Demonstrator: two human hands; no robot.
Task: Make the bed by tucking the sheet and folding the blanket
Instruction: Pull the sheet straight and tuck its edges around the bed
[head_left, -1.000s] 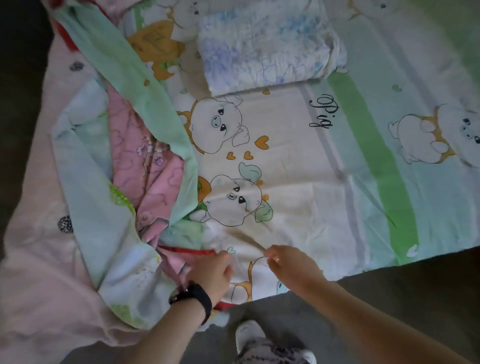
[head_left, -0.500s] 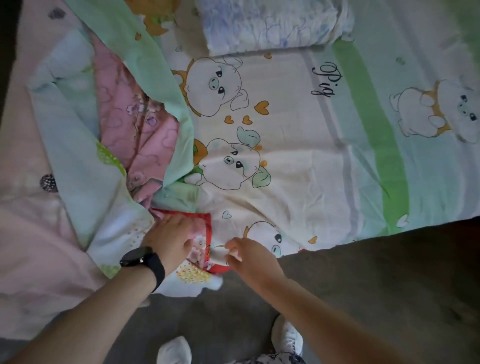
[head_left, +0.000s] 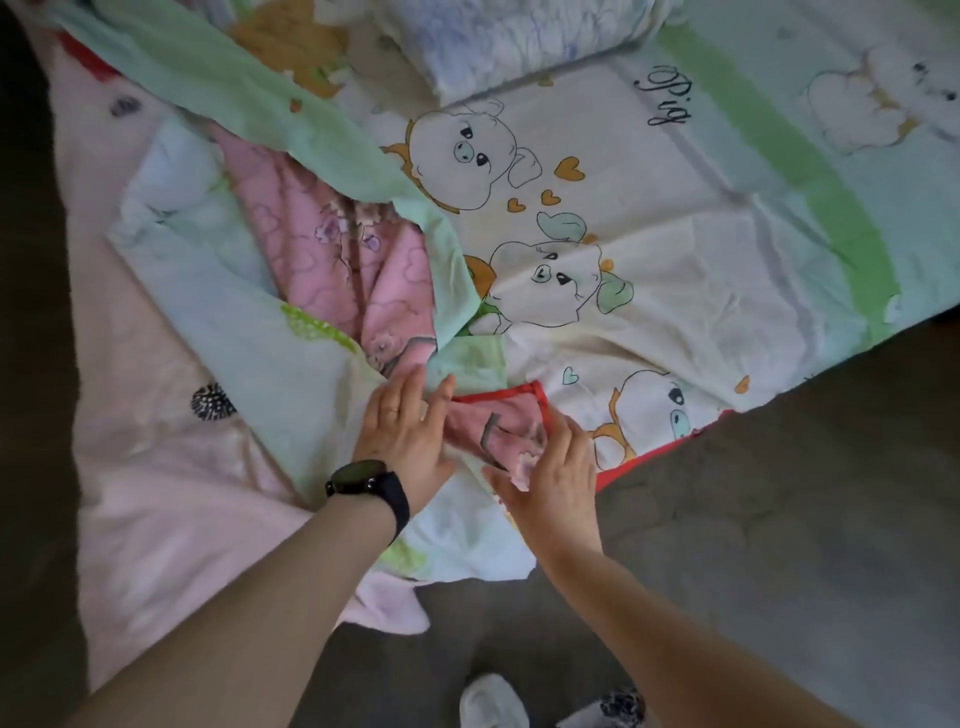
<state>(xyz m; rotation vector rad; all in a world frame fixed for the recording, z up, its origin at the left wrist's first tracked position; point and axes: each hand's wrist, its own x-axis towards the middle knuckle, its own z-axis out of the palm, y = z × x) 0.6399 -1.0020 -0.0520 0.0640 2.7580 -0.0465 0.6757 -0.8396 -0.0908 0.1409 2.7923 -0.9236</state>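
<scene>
At the bed's near edge I am pressing my left hand (head_left: 402, 441) and right hand (head_left: 553, 470), fingers released, flat around the red-edged corner (head_left: 498, 415) lying between them beside the pig-print sheet (head_left: 649, 249), judging tucking underway, needing a pinch next.

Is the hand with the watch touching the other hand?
Apart. In the head view, the left hand and the right hand lie flat with the red-edged pink cloth showing between them.
</scene>
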